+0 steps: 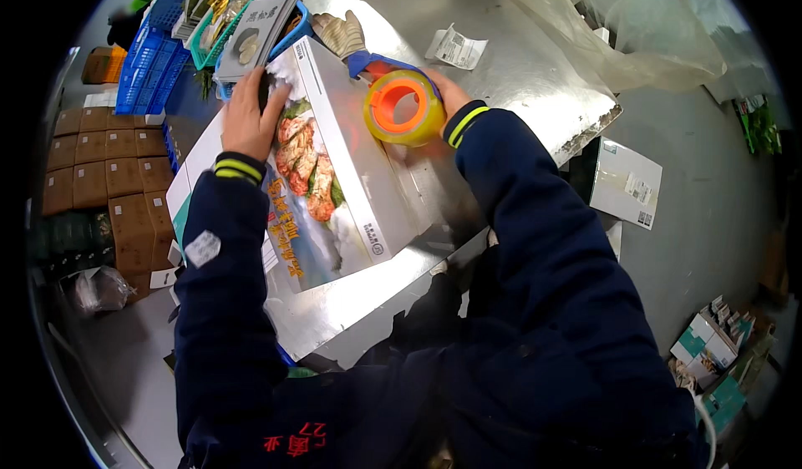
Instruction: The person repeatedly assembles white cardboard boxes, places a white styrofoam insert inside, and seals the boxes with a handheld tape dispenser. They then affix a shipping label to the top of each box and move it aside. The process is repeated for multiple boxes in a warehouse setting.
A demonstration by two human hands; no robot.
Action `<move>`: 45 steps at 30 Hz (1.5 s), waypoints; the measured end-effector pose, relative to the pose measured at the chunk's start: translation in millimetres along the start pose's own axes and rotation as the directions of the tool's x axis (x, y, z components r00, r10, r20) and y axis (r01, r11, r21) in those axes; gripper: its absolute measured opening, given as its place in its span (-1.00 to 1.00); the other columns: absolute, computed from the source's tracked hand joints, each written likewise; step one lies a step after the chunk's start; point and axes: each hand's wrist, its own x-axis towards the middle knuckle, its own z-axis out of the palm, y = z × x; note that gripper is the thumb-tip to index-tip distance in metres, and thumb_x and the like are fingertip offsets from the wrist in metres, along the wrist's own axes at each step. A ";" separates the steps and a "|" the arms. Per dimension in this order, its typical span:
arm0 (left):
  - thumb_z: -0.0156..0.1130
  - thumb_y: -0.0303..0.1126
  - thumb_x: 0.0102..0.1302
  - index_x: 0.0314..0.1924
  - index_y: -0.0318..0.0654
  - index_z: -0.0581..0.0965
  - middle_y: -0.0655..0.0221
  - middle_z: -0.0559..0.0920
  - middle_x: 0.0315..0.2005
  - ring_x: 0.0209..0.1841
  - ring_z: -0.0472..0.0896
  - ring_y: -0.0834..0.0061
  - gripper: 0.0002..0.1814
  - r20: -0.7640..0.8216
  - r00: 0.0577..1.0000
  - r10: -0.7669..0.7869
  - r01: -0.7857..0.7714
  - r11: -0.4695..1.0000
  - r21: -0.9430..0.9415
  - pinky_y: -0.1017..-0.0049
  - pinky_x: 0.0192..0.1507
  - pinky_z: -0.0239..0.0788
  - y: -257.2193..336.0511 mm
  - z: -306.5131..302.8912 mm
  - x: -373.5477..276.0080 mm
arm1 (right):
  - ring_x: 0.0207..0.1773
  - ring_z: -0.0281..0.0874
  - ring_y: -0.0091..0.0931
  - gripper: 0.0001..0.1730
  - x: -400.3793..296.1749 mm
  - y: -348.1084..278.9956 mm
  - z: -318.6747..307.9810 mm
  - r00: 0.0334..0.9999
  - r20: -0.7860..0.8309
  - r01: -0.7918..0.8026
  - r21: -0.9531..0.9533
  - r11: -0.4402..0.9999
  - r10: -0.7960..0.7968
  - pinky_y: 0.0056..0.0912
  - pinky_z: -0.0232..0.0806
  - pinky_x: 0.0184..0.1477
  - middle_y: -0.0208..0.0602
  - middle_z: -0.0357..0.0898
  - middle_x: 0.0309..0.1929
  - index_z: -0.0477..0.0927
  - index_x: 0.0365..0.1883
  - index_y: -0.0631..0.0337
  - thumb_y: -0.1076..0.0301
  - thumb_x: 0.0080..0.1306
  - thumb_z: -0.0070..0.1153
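A printed cardboard box [319,174] with a picture of mushrooms lies tilted on the metal table. My left hand [250,118] rests with its fingers spread on the box's far left part. My right hand [446,99] grips a tape dispenser [388,65] with a large roll of yellowish tape [404,109] on an orange core, over the box's right side. Its fingers are partly hidden behind the roll. Just beyond the dispenser lies a knitted work glove [341,33].
Baskets with packets and printed cards [257,30] stand at the table's far left. A crumpled label [457,47] lies on the metal table [526,62]. Clear plastic sheeting [633,37] hangs at its far right. Brown cartons [109,168] are stacked left; a white box [626,181] sits right.
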 end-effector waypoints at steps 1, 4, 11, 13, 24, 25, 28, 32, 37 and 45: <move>-0.02 0.16 0.26 0.12 -0.25 0.40 0.07 0.52 -0.07 0.05 0.43 0.12 -0.34 0.128 0.985 -0.113 0.138 0.967 -0.213 0.36 0.05 0.25 -0.6 8.5 0.3 | -0.06 0.54 -0.34 -0.50 -10.2 2.8 -15.3 0.997 0.035 -0.076 0.013 0.997 0.076 -0.20 0.39 0.06 -0.14 0.54 -0.07 0.41 0.02 0.33 0.04 0.38 -0.19; -0.04 0.17 0.26 0.09 -0.22 0.41 0.08 0.52 -0.15 -0.05 0.44 0.09 -0.36 0.205 0.959 -0.196 0.224 0.967 -0.123 0.27 -0.02 0.27 -11.3 13.2 -15.4 | 0.10 0.43 -0.29 -0.33 -140.7 44.5 -32.3 0.935 0.240 -0.296 0.131 0.946 0.260 -0.25 0.28 0.18 -0.10 0.38 0.15 0.20 0.26 0.36 -0.01 0.37 -0.19; -0.15 0.03 0.34 0.19 -0.01 0.34 -0.02 0.50 -0.09 -0.05 0.48 0.00 -0.50 0.348 0.913 -0.212 0.169 0.974 0.150 0.18 -0.04 0.30 -36.2 14.0 -32.7 | 0.09 0.45 -0.37 -0.46 -233.5 174.9 -37.2 0.972 -0.233 0.066 0.289 0.955 0.004 -0.33 0.27 0.18 -0.20 0.46 0.07 0.35 0.16 0.28 0.06 0.39 -0.24; -0.17 -0.03 0.36 0.22 0.11 0.31 -0.05 0.48 -0.04 -0.08 0.52 0.00 -0.55 0.649 0.755 -0.096 -0.053 0.977 0.207 0.21 -0.05 0.35 -42.1 -11.2 -53.1 | 0.12 0.43 -0.31 -0.37 -185.8 100.9 -29.6 0.978 -0.095 0.203 0.193 0.960 -0.187 -0.22 0.27 0.20 -0.12 0.43 0.11 0.31 0.18 0.34 -0.04 0.39 -0.29; -0.11 0.00 0.35 0.15 -0.10 0.35 0.02 0.54 -0.06 -0.10 0.53 0.01 -0.51 0.460 0.795 -0.395 0.457 0.889 -0.027 0.23 -0.05 0.32 -23.8 -19.1 -78.1 | 0.23 0.32 -0.36 -0.39 -176.4 111.5 9.6 0.977 -0.093 0.214 0.368 0.905 -0.193 -0.29 0.18 0.27 -0.15 0.26 0.26 0.12 0.32 0.27 0.15 0.38 -0.18; -0.04 -0.08 0.32 0.19 -0.08 0.31 0.05 0.45 0.07 -0.13 0.54 -0.04 -0.52 0.565 0.797 -0.216 0.112 0.971 0.213 0.22 -0.03 0.33 -13.8 -35.6 -81.5 | 0.22 0.33 -0.34 -0.41 -137.7 117.8 -18.4 0.959 -0.058 0.278 0.349 0.895 -0.276 -0.25 0.19 0.26 -0.14 0.30 0.24 0.13 0.31 0.27 0.17 0.38 -0.21; 0.17 0.10 0.10 0.31 -0.24 0.14 0.11 0.16 0.30 0.31 0.18 0.07 -0.12 0.357 0.927 -0.119 0.094 0.992 0.088 -0.04 0.22 0.00 49.3 -67.1 -96.4 | -0.01 0.47 -0.36 -0.54 -45.0 32.6 8.6 0.994 0.004 0.109 0.114 0.988 -0.110 -0.24 0.34 0.08 -0.20 0.46 -0.01 0.34 0.07 0.23 0.07 0.37 -0.19; 0.17 0.13 0.09 0.32 -0.22 0.15 0.14 0.06 0.36 0.41 -0.04 0.11 -0.10 0.395 0.916 0.071 0.053 0.954 -0.295 -0.10 0.28 -0.29 63.2 -67.9 -113.9 | 0.05 0.48 -0.38 -0.43 -128.8 82.2 -4.7 0.992 0.069 -0.124 0.241 0.963 0.110 -0.28 0.32 0.15 -0.13 0.47 0.07 0.34 0.16 0.28 -0.01 0.39 -0.22; 0.14 0.12 0.13 0.31 -0.19 0.18 0.17 0.07 0.36 0.40 -0.03 0.13 -0.17 0.357 0.932 0.060 0.041 0.962 -0.269 -0.09 0.29 -0.29 63.2 -73.0 -118.5 | -0.14 0.53 -0.55 -0.53 -260.3 222.1 -48.0 0.940 -0.197 -0.298 -0.073 0.952 0.279 -0.49 0.36 -0.03 -0.27 0.59 -0.14 0.51 -0.02 0.41 0.12 0.38 -0.08; 0.03 0.02 0.28 0.28 -0.35 0.18 0.03 0.23 0.26 0.30 0.18 0.13 -0.28 0.229 0.948 -0.219 0.308 0.808 -0.502 0.25 0.31 -0.09 -10.8 -27.5 -144.1 | -0.46 0.52 -0.52 -0.51 -252.0 167.0 25.1 0.983 -0.150 -0.181 -0.876 0.446 0.104 -0.46 0.36 -0.31 -0.21 0.59 -0.52 0.60 -0.35 0.35 -0.01 0.16 0.19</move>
